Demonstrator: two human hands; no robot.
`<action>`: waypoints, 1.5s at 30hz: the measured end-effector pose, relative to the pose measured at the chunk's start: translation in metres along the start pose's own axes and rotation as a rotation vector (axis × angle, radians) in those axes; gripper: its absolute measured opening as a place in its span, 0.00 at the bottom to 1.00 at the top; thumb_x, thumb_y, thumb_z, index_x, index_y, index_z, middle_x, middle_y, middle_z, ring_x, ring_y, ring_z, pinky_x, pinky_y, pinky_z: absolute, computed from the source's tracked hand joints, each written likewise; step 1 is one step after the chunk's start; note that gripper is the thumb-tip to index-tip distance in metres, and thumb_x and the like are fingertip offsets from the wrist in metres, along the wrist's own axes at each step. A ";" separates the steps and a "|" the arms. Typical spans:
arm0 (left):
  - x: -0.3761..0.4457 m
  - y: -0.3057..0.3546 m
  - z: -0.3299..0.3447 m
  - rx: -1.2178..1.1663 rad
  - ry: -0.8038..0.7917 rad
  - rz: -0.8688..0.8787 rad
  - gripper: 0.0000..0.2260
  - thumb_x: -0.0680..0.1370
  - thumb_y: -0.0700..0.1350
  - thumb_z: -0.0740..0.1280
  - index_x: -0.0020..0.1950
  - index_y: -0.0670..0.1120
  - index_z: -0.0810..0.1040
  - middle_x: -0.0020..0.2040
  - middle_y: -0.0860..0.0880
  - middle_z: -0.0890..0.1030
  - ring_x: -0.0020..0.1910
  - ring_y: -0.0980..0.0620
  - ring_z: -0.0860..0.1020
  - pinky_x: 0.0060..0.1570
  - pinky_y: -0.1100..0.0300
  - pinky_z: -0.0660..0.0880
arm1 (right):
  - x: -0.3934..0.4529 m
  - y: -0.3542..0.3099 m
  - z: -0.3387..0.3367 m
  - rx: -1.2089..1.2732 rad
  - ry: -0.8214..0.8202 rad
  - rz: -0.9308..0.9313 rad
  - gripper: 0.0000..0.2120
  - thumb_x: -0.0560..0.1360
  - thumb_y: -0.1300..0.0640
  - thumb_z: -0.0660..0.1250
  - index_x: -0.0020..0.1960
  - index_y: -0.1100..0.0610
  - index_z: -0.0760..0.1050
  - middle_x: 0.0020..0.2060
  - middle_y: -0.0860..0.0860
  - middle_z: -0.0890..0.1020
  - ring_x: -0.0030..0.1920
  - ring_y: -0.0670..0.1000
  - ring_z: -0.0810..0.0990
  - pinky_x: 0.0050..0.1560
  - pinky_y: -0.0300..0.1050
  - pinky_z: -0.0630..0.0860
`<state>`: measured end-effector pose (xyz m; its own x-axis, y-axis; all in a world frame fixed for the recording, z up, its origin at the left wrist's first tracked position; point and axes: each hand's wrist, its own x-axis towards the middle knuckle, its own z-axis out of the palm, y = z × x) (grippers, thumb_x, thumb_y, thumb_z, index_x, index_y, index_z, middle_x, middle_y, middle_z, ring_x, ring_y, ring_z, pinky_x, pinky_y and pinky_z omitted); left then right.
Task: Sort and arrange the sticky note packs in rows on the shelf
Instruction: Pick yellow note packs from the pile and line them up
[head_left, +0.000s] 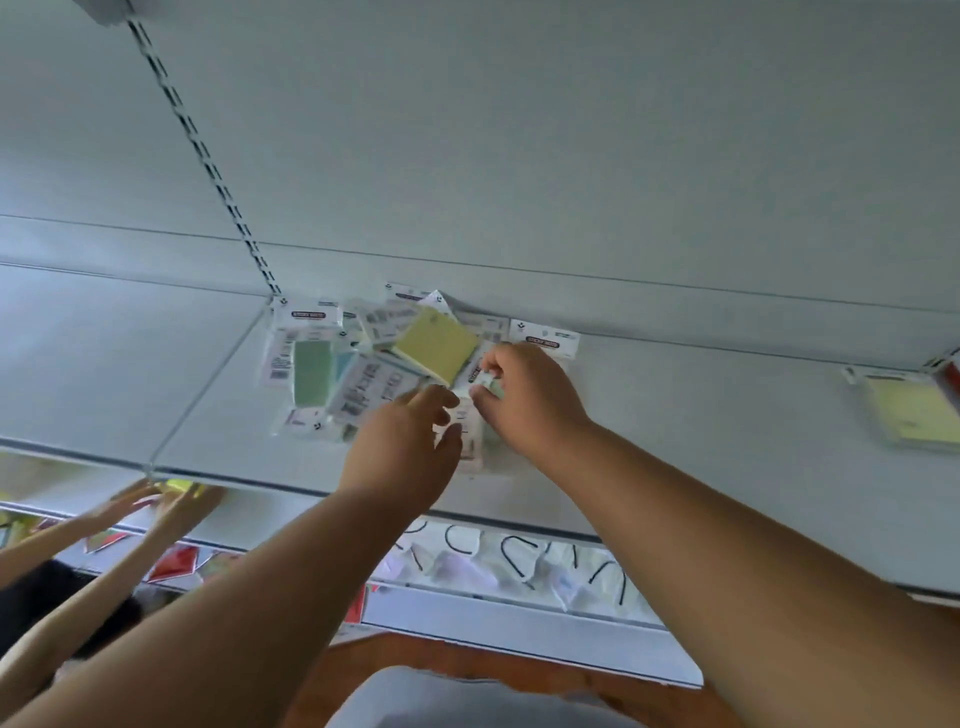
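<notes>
On shelf | right hand pinching pack | left hand outstretched, fingers spread

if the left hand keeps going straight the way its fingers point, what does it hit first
Probably the yellow pack lying tilted on top of the pile. The left hand points up and slightly right, its fingers just short of that pack's lower edge. Depth is unclear.
</notes>
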<state>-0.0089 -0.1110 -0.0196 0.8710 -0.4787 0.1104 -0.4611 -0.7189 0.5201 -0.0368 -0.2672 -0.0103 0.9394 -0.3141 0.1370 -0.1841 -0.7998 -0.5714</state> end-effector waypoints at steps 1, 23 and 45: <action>0.004 -0.006 -0.002 -0.026 0.006 -0.033 0.11 0.75 0.48 0.66 0.57 0.54 0.77 0.48 0.56 0.80 0.44 0.52 0.80 0.44 0.59 0.76 | 0.010 -0.006 0.009 -0.052 -0.017 -0.021 0.16 0.73 0.52 0.70 0.58 0.58 0.75 0.53 0.56 0.78 0.54 0.56 0.76 0.53 0.48 0.74; 0.007 0.068 0.025 -0.807 -0.190 -0.253 0.07 0.78 0.41 0.66 0.51 0.53 0.76 0.38 0.52 0.84 0.36 0.51 0.83 0.41 0.56 0.78 | -0.059 0.057 -0.053 0.460 0.248 0.522 0.19 0.72 0.40 0.66 0.56 0.50 0.78 0.51 0.47 0.82 0.51 0.49 0.81 0.56 0.54 0.79; -0.081 0.366 0.200 -0.895 -0.423 -0.355 0.21 0.71 0.37 0.73 0.60 0.50 0.71 0.40 0.43 0.84 0.37 0.46 0.84 0.43 0.55 0.82 | -0.211 0.297 -0.261 1.106 0.200 0.904 0.05 0.78 0.59 0.66 0.51 0.60 0.71 0.43 0.57 0.82 0.37 0.54 0.82 0.35 0.46 0.74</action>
<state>-0.2820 -0.4355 -0.0075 0.7221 -0.5742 -0.3860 0.2530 -0.3001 0.9197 -0.3650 -0.5723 0.0020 0.5519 -0.6287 -0.5479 -0.2813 0.4781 -0.8320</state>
